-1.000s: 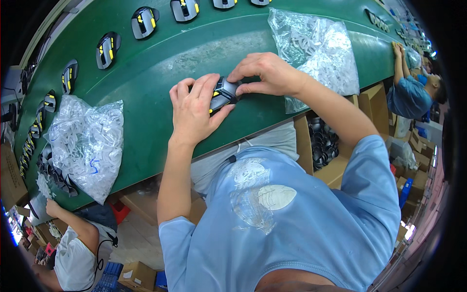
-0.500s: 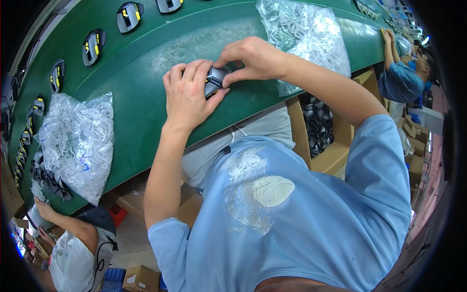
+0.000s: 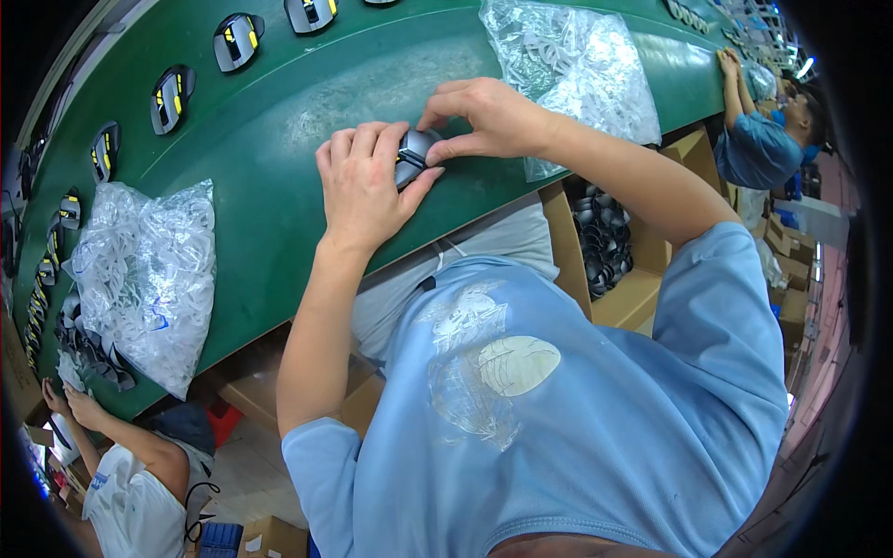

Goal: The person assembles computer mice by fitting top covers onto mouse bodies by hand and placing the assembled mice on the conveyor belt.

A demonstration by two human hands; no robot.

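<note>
Bag of white parts [image 3: 144, 279] at far left of green belt [image 3: 279, 186]; left hand [image 3: 363, 186] and right hand [image 3: 488, 116] together, clamped on dark grey part [image 3: 414, 153] (mid-belt); clear bag [image 3: 577, 65] beyond.

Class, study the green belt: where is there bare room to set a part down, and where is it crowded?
Bare green belt lies between the left hand and the left bag of white parts, and between the hands and the row of black housings. Crowded: around the grey part under the right hand, next to the right bag.
</note>
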